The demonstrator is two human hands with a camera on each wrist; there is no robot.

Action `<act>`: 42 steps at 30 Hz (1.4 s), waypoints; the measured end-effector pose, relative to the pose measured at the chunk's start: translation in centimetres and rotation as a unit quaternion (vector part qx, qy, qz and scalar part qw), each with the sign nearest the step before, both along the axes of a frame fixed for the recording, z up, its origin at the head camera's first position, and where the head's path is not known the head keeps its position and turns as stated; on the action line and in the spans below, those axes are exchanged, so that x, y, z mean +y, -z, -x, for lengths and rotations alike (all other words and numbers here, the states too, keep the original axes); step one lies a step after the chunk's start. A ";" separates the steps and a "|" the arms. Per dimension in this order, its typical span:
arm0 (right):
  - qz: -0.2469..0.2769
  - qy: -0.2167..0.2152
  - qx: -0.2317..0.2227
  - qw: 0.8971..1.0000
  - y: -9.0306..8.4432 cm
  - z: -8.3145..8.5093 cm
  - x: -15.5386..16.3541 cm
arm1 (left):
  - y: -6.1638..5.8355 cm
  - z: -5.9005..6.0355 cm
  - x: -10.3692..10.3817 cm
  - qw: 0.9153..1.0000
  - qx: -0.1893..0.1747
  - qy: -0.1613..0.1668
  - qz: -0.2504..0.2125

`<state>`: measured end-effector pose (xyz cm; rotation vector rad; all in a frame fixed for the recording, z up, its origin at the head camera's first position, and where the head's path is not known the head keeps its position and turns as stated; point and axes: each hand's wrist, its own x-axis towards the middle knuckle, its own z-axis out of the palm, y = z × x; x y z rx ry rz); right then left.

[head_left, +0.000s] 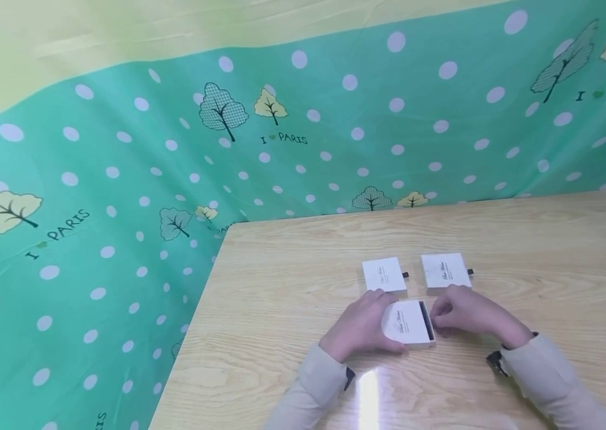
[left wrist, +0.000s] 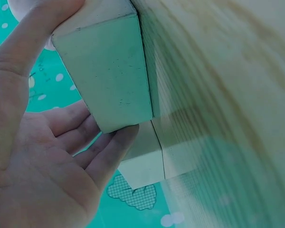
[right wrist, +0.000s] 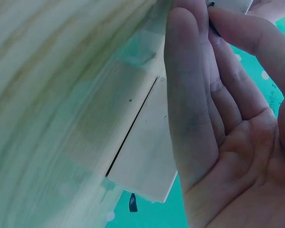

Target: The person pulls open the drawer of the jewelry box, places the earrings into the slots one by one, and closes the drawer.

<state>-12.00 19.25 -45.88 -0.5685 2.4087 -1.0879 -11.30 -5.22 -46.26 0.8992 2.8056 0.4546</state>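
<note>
Three small white boxes sit on a wooden table (head_left: 292, 286). Nearest the person, the front box (head_left: 409, 322) is gripped by the left hand (head_left: 362, 325) at its nine o'clock side, while the right hand (head_left: 467, 313) pinches something dark at its three o'clock edge. Two other boxes (head_left: 385, 275) lie at twelve o'clock. Steadying the shell firmly seems wise.

white drawer-style box (head_left: 409, 323) | script lettering printed on lid | dark end face turned right | tilted, raised off wooden table (head_left: 292, 286) | gripped at both ends
</note>
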 end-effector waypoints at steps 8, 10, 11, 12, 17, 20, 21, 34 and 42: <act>0.004 0.008 -0.014 1.000 -0.1 -0.1 0.6 | -0.1 0.0 0.0 1.000 -0.005 0.000 0.001; 0.006 0.006 -0.010 1.000 0.0 -0.2 0.8 | -0.2 0.0 0.0 1.000 -0.004 -0.001 0.001; 0.008 0.005 -0.008 1.000 0.0 -0.2 0.8 | -0.2 -0.1 0.0 1.000 -0.003 -0.001 0.001; 0.010 0.003 -0.005 1.000 0.1 -0.2 0.9 | -0.3 -0.1 0.1 1.000 -0.002 -0.002 0.002; 0.018 -0.002 -0.001 1.000 0.3 -0.1 1.2 | -0.4 -0.1 0.1 1.000 -0.001 -0.006 0.005; 0.017 0.002 -0.003 1.000 0.3 -0.1 1.5 | -0.4 -0.1 0.1 1.000 -0.002 -0.006 0.007; 0.014 0.005 -0.003 1.000 0.2 -0.2 1.6 | -0.4 -0.1 0.1 1.000 -0.002 -0.006 0.007; -0.008 0.011 0.031 0.999 -0.1 -0.4 2.9 | -0.6 -0.2 0.3 1.000 0.005 -0.003 0.016; -0.017 0.020 0.032 0.999 -0.3 -0.6 3.5 | -0.5 -0.2 0.3 1.000 0.012 0.001 0.024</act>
